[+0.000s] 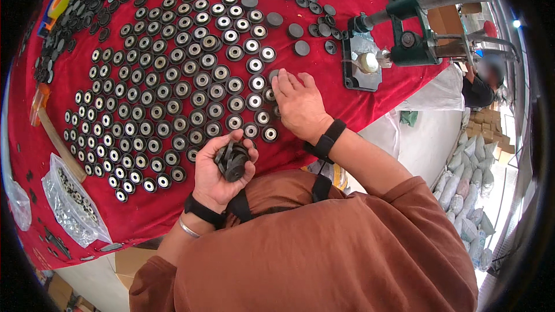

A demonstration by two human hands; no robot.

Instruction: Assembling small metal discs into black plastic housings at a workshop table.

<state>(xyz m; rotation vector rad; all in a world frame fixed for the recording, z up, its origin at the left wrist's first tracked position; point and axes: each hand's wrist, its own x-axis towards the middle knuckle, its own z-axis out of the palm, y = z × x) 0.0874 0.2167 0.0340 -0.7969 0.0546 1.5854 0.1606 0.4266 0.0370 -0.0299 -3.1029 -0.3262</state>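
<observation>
Discs (pixel 233 169), dark and bunched together, filled the cupped left hand (pixel 224 166), its fingers and thumb curled firmly round them just above the near edge of the red cloth (pixel 378 104). Forward and to the right, the right hand (pixel 298 103) lay palm down with its fingers part bent and slightly spread, their tips at a single dark disc (pixel 273 74) beside the right-hand edge of the array; whether they gripped it or merely touched it could not be told. That array was made up of many round pieces (pixel 182 89) with shiny metal centres, set close together across the cloth to the left. More loose dark discs (pixel 301 48) lay beyond the right hand, near a green hand press (pixel 407 46). Along the left side were a wooden-handled hammer (pixel 62 145) and, nearer the person, a clear plastic bag (pixel 95 228) of small parts.
</observation>
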